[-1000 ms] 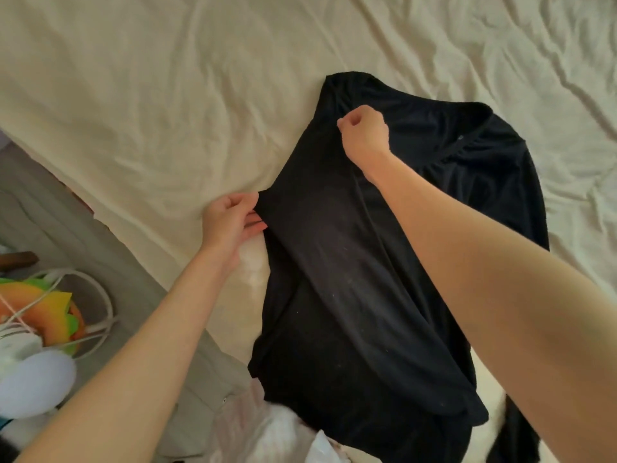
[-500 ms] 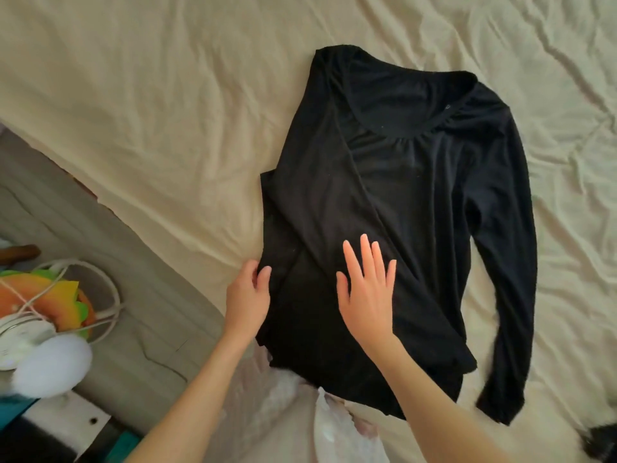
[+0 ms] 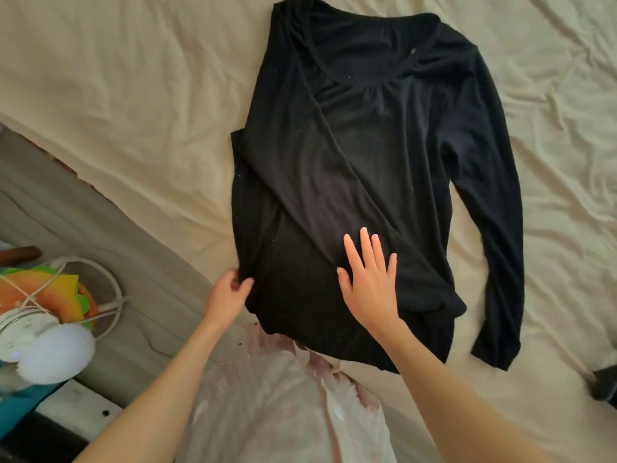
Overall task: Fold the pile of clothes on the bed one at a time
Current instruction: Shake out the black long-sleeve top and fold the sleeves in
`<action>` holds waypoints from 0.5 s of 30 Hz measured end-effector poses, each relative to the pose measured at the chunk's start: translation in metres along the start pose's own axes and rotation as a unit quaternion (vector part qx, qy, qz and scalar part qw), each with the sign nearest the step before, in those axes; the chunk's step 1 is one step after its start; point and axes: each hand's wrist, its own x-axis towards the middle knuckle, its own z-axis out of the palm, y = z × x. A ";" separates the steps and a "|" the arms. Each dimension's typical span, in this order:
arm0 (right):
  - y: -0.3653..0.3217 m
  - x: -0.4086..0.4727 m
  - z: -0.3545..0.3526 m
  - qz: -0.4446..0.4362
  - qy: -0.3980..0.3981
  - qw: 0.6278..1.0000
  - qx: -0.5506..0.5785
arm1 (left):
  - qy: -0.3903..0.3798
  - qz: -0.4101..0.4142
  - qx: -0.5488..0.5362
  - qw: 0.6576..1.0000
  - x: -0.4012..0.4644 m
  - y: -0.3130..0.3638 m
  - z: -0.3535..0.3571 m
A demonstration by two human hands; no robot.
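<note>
A black long-sleeved top of thin soft cloth (image 3: 384, 155) is spread out on a bed covered with a wrinkled cream sheet (image 3: 133, 95). The neck hole is turned away from the person, and the bottom hem is near the bed's edge. One sleeve is folded across the front of the top, slanting down toward the hem. The other sleeve (image 3: 494, 228) is laid out long on the sheet, on the right side.

The right hand (image 3: 370, 282) is laid flat on the lower part of the top. Its fingers are held straight and spread, and the cloth is pressed down by the palm. The lower left edge of the top is pinched by the left hand (image 3: 228, 292), with the thumb and fingers curled round the cloth.

A pale pink and white garment (image 3: 283, 406) is seen at the bottom, close to the person. A round white device (image 3: 30, 332) with white cords is seen on the floor at the left, beside something orange and green (image 3: 63, 295).
</note>
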 end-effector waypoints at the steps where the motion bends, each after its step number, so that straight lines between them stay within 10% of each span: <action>1: 0.007 -0.007 0.001 0.002 -0.006 1.000 0.003 | 0.031 -0.019 0.005 0.999 -0.001 -0.004 -0.002; 6: 0.061 -0.054 -0.001 0.068 0.001 0.997 0.043 | 0.128 -0.013 0.049 0.990 -0.019 0.005 -0.004; 10: 0.120 -0.089 -0.012 0.182 0.128 0.968 0.116 | 0.184 0.153 0.162 0.957 -0.060 0.037 0.038; 15: 0.202 -0.104 -0.015 0.364 0.142 0.893 0.223 | 0.058 0.307 0.405 0.859 -0.096 0.072 0.127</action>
